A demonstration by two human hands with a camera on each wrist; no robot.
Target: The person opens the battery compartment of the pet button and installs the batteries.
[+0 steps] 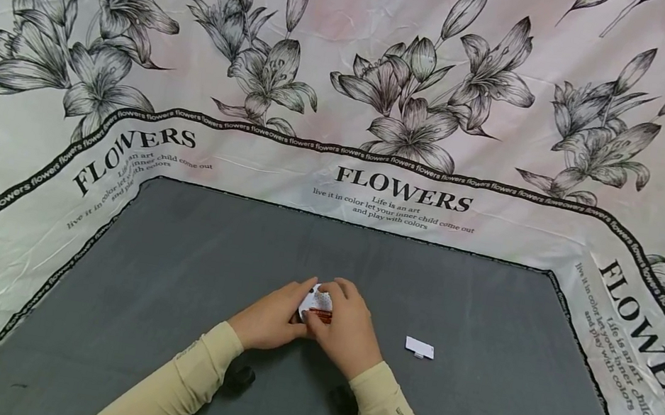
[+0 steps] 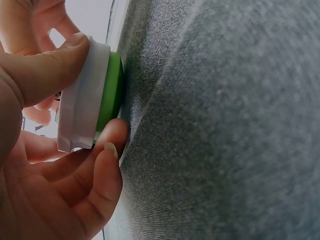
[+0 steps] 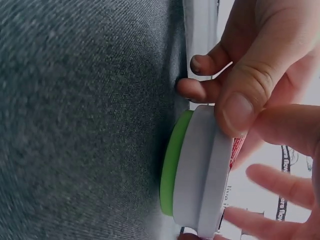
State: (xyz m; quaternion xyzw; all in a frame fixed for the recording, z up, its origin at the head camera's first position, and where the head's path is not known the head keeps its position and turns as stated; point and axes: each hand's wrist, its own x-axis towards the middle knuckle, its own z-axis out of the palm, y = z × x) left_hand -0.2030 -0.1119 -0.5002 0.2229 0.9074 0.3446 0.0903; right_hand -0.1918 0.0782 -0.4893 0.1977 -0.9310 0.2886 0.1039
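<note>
A round white plastic device (image 1: pixel 312 298) with a green underside (image 2: pixel 113 90) is held between both hands, just over the grey cloth. Its upper face carries a label with red print, partly covered by fingers. My left hand (image 1: pixel 272 317) grips the left side; in the left wrist view its thumb lies over the white rim and its fingers curl beneath. On the other side, my right hand (image 1: pixel 349 328) pinches the rim, its thumb (image 3: pixel 237 112) pressed at the edge near the red print. The green side faces down toward the cloth.
A small white rectangular cover (image 1: pixel 419 348) with a little tab lies on the grey cloth (image 1: pixel 473 300), right of the hands. A white border printed with flowers and lettering surrounds the grey area. Dark wrist-worn pieces (image 1: pixel 238 380) show under the sleeves.
</note>
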